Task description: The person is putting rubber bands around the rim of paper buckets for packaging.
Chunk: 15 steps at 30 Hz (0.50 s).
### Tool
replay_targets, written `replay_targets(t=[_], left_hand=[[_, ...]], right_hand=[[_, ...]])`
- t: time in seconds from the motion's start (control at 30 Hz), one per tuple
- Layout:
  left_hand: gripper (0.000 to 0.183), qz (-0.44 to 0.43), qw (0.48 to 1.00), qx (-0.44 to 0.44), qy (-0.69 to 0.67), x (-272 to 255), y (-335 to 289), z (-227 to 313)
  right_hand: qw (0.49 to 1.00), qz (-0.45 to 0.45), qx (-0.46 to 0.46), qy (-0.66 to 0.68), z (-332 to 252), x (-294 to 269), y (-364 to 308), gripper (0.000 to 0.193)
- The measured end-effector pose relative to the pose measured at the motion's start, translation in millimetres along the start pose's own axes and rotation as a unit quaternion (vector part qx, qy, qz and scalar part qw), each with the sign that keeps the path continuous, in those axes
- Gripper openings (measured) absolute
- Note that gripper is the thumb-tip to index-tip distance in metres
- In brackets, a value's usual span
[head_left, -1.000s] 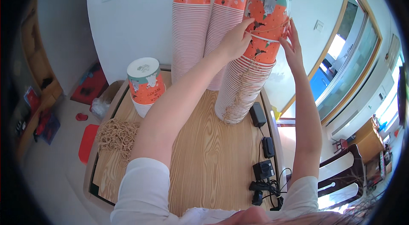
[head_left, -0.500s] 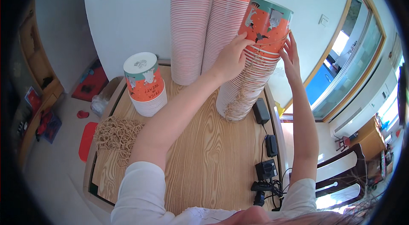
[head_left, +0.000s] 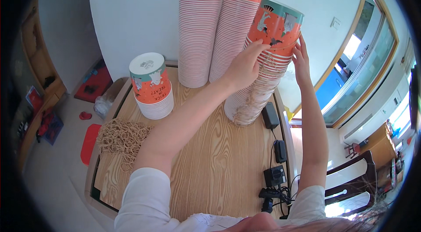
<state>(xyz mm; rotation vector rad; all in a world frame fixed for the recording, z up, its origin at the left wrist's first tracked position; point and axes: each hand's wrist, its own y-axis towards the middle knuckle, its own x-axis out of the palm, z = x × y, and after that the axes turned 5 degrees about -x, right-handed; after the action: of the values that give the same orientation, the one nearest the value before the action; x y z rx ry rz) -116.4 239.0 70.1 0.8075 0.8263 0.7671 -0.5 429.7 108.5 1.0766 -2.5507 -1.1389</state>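
A tall stack of nested, upside-down paper buckets [head_left: 278,19], orange and teal with white lower walls, leans a little to the right at the table's far right. Many brown strings circle its rims, with their tufted ends [head_left: 253,100] running down the front. Around the top bucket's lower part passes a thin string loop [head_left: 283,48]. My left hand [head_left: 244,67] pinches this loop at the stack's left front, fingers closed. At the right side, my right hand [head_left: 301,63] holds the loop with its fingertips against the bucket. Part of its grip is hidden by the stack.
Two taller bucket stacks [head_left: 199,34] [head_left: 237,30] stand behind, near the wall. A short stack [head_left: 151,85] and a heap of brown string loops [head_left: 123,140] lie left on the wooden table [head_left: 206,166]. Black adapters and cables [head_left: 275,175] line the right edge; a dark chair [head_left: 351,183] stands beyond.
Both hands stay at the top bucket with the string loop, sitting slightly lower on it now. The whole view has shifted a little to the right.
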Motion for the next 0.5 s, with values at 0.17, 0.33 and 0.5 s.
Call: replay_targets(t=[0.17,0.33,0.5], left_hand=[[0.050,-0.014,1.000,0.001,-0.021,-0.2,4.3,4.7],[0.051,-0.017,1.000,0.015,0.010,6.1,-4.6,5.1],[0.053,-0.026,0.999,0.032,0.019,-0.3,-11.0,4.2]], right_hand=[[1.000,0.003,0.031,-0.002,-4.1,-2.5,3.9,0.064],[0.999,0.030,0.037,-0.006,4.5,-2.8,-7.5,0.064],[0.997,0.072,-0.007,-0.026,16.7,3.7,-10.9,0.056]])
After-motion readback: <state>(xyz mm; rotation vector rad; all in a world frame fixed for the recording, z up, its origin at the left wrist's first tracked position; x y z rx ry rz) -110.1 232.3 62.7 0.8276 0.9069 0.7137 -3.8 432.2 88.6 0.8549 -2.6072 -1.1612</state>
